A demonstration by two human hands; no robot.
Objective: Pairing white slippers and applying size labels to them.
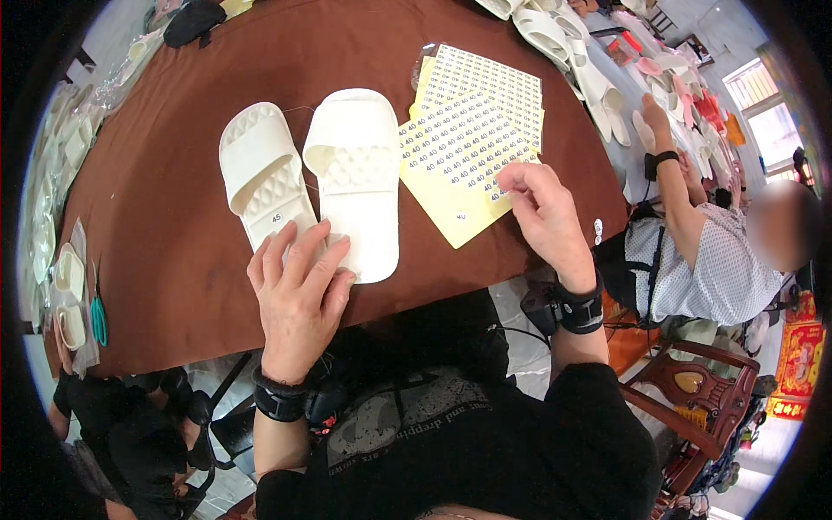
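Two white slide sandals lie side by side on the brown table [173,234]. The left sandal [260,173] carries a small round sticker near its heel. My left hand [299,290] rests flat, fingers spread, on the heels of both, mostly on the right sandal [357,169]. My right hand [542,217] is over the near edge of the yellow sticker sheets [468,147], its fingertips pinched at a small white sticker on the sheet. Both wrists wear black bands.
More white sandals [555,39] lie at the far right of the table. Bagged white sandals [65,277] and green scissors [98,316] line the left edge. Another person [702,251] sits at the right, reaching over pink insoles [685,95]. A wooden chair [693,399] stands beside me.
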